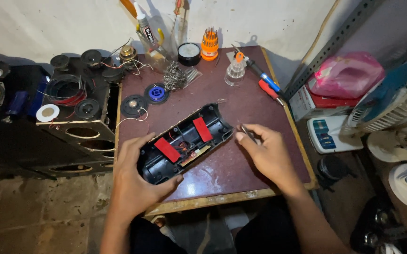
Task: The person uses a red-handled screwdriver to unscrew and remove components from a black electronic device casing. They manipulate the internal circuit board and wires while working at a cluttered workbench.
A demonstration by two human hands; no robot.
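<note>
My left hand (135, 181) wraps shell (184, 143) end, fingers curled, bracing it, open side up; right hand (269, 153) pinches small tool (247, 132) beside shell edge; table (241, 174) underneath.

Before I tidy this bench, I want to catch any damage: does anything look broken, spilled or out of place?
Nothing is spilled. The black speaker shell under the left hand lies open, with red pads and loose wires showing. A bare round speaker driver sits loose on the table, its wire trailing. The right hand pinches a small metal tool.
</note>
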